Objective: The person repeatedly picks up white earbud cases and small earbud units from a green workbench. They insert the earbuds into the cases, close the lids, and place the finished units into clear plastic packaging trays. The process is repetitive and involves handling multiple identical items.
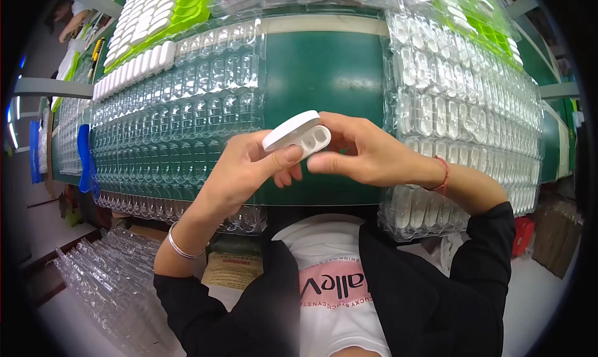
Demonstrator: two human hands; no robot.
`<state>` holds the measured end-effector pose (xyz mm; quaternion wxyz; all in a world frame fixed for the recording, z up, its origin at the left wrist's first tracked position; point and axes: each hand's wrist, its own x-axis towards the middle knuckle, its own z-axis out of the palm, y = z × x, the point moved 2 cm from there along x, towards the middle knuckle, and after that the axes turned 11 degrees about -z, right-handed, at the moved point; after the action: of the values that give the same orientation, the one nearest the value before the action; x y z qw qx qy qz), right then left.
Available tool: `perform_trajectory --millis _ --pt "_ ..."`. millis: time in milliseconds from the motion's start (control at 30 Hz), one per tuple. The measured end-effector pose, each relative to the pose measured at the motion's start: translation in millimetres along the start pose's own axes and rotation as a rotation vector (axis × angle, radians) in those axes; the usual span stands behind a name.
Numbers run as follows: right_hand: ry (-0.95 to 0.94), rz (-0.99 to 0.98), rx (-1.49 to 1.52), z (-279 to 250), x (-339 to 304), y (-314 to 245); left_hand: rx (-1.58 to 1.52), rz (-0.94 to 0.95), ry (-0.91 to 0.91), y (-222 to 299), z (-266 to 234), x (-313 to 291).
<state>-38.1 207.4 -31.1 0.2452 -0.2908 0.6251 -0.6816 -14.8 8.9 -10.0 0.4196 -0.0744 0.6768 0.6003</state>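
Observation:
A small white earbud charging case [316, 138] with its lid [290, 130] raised is in front of my chest, above the green table mat. Two rounded hollows show inside its base. My left hand [246, 164] grips the case from the left, thumb across the near side of the base. From the right, my right hand [358, 150] closes around the case's other end, its index finger behind the lid and its thumb just below the base. Some fingertips are hidden behind the case.
Clear plastic blister trays [205, 108] lie on the left, one row holding white cases [140, 67]. More trays [467, 120] filled with white parts are stacked on the right. Bright green trays [187, 5] stand at the back. Stacked clear trays [112, 282] sit below the table at left.

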Motion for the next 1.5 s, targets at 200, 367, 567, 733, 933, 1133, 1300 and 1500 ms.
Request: perform_trajectory --millis 200,367,567,733,933,1133,1300,1500 --pt "0.030 0.125 0.125 1.2 -2.7 -23.4 -0.107 0.206 0.088 -1.2 8.6 -15.3" --pt "0.079 0.005 0.069 2.0 -5.2 -17.1 -0.072 0.464 0.334 1.8 18.8 -27.2" --pt "0.042 -0.083 -0.179 0.8 -10.8 -20.0 -0.099 0.387 0.347 5.1 7.6 -15.5" --pt "0.107 -0.026 -0.199 -3.7 -9.3 -21.0 -0.120 0.534 0.281 8.5 17.3 -35.9" --pt "0.044 -0.042 -0.328 -0.8 -7.2 -21.0 0.329 0.502 0.310 18.8 14.0 -23.4" --pt "0.045 -0.212 -0.675 -14.1 1.1 -39.4 0.532 0.490 0.537 44.4 -55.8 0.6" --pt "0.193 -0.293 -0.991 -46.2 11.2 -36.5 0.808 0.617 1.029 92.8 -203.2 40.0" --pt "0.224 -0.211 -0.818 -52.6 18.6 -26.3 1.026 0.686 1.234 155.1 -339.6 97.1"
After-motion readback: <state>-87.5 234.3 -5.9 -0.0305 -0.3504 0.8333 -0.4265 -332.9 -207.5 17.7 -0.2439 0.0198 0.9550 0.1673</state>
